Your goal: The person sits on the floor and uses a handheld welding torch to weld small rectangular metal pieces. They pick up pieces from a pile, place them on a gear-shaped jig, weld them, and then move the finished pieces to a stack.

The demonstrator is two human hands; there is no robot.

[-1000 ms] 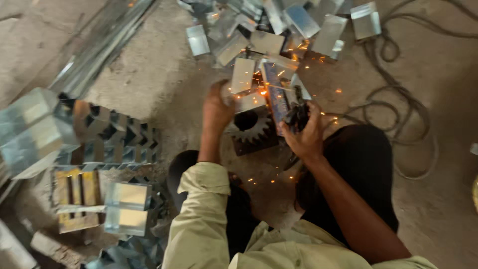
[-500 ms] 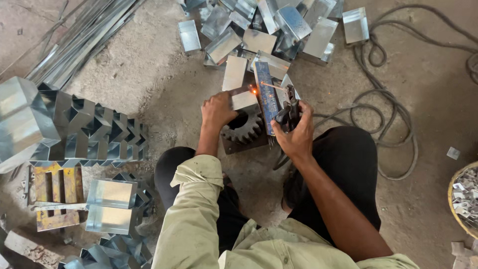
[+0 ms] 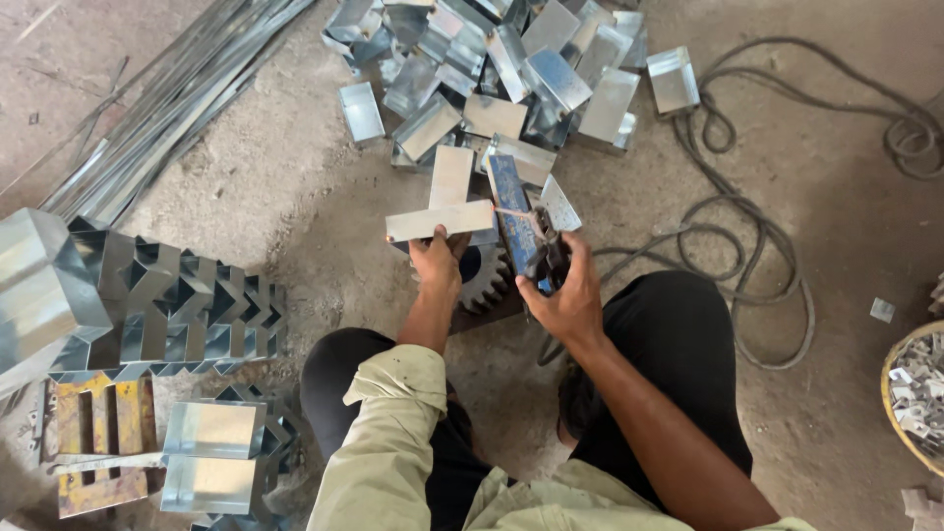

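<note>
Sparks gone; metal piece (image 3: 440,220) perhaps lifted.

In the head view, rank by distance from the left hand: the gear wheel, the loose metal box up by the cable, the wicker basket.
From the left hand:
1. Gear wheel, just beside it.
2. Loose metal box, upper right by the cable.
3. Wicker basket, far right edge.

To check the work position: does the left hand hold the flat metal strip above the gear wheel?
Yes, the left hand grips the flat metal strip from below, just above the dark gear wheel on the floor.
</note>
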